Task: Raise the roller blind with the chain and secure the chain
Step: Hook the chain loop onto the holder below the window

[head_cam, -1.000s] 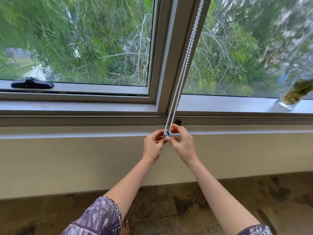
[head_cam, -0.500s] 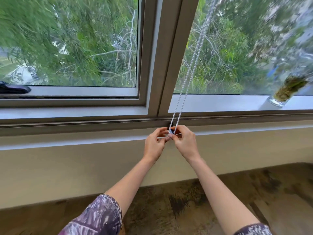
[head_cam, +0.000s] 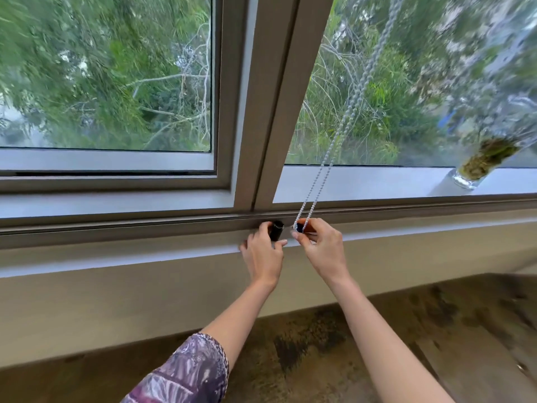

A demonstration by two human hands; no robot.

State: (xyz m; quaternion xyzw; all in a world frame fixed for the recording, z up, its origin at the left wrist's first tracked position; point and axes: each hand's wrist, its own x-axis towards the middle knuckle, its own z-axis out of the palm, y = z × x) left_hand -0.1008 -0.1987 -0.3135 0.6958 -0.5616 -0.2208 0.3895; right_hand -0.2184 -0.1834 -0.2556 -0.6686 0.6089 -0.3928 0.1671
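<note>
White beads make up the chain [head_cam: 334, 152], which in the head view runs as a doubled strand down from the upper right, slanting across the right pane to the sill ledge [head_cam: 116, 257]. No blind fabric covers either pane, so the raising part looks finished, though the roller itself is out of frame.

The right hand [head_cam: 322, 248] pinches the bottom of the chain loop between thumb and forefinger, fingers closed on it, just above the ledge; a small blue piece [head_cam: 299, 228] shows at the pinch, perhaps a clip or tensioner, too small to tell. The left hand [head_cam: 263, 251] sits just beside it, its fingers curled around a small black fitting [head_cam: 276, 229] on the lower window frame [head_cam: 145, 228]; whether they grip it or only steady it I cannot tell.

The loop is near the fitting yet apart from it, so securing seems the remaining step: bring the loop across and fasten it. A glass vase [head_cam: 476, 167] stands well away on the right.
</note>
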